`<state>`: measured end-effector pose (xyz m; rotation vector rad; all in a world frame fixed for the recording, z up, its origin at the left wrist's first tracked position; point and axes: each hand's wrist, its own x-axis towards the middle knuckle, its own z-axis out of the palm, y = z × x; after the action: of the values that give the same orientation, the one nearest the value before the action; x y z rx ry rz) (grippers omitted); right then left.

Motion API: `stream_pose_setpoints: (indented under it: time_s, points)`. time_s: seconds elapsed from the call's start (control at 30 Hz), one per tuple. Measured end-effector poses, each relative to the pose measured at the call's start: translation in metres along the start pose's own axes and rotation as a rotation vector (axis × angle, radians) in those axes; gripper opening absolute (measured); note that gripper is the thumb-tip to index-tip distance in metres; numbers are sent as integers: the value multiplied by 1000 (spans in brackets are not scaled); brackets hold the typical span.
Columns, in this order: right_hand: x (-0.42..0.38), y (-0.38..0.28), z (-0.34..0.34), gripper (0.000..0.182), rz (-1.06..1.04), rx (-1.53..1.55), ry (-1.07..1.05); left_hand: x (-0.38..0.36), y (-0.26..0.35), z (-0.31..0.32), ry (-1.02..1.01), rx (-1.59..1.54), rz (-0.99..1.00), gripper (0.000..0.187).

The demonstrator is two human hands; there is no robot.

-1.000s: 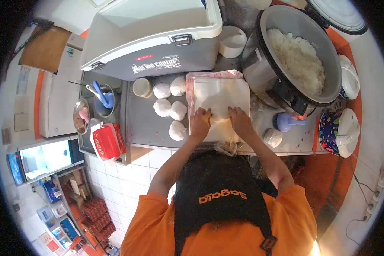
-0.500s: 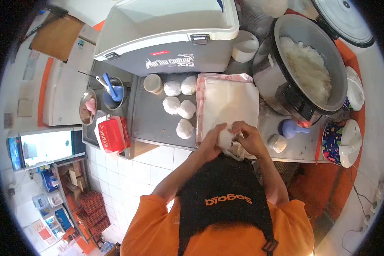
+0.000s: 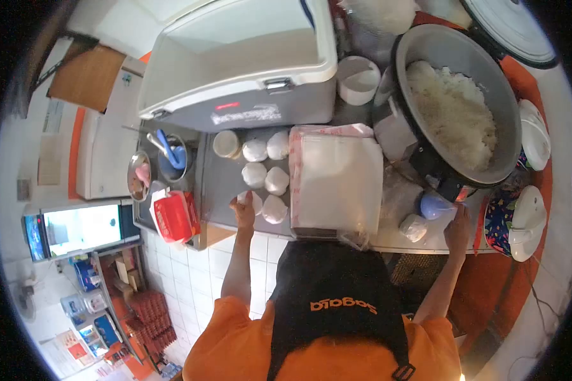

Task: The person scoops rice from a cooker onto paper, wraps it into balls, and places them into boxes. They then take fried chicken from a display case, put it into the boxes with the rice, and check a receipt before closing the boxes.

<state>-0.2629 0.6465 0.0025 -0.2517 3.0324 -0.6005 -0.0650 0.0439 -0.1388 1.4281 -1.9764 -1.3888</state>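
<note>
Your left hand (image 3: 244, 209) pinches a white wrapped bundle (image 3: 250, 201) low over the tabletop (image 3: 222, 203), fingers drawn in narrow around it, beside five similar bundles (image 3: 276, 181) set near a lidded jar (image 3: 226, 145); your right hand (image 3: 457, 232) is at the handle end of a blue scoop (image 3: 434, 206), though whether its fingers are closed on it you cannot tell from this view; between your hands lies a stack of white sheets (image 3: 340, 181); a small wrapped packet (image 3: 414, 228) sits just beside the scoop, below the open cooker (image 3: 419, 120) of white rice (image 3: 454, 114).
</note>
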Motion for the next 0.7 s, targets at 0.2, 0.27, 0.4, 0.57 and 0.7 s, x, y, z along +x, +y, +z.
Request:
stream_pose_setpoints:
  time_s: [0.2, 0.27, 0.4, 0.57, 0.7]
  points:
    - [21, 91, 49, 45, -191, -259, 74, 44, -26, 15, 82, 522, 448, 55]
    - [16, 75, 24, 44, -163, -295, -29, 37, -16, 16, 197, 684, 242, 71]
    - [-18, 57, -73, 48, 274, 139, 60, -44, 120, 25, 224, 616, 525, 75]
    - [-26, 24, -210, 37, 343, 305, 537, -118, 239, 86, -195, 309, 726, 77]
    - [128, -99, -260, 27, 21, 98, 222, -169, 337, 146, -632, 205, 1220, 79]
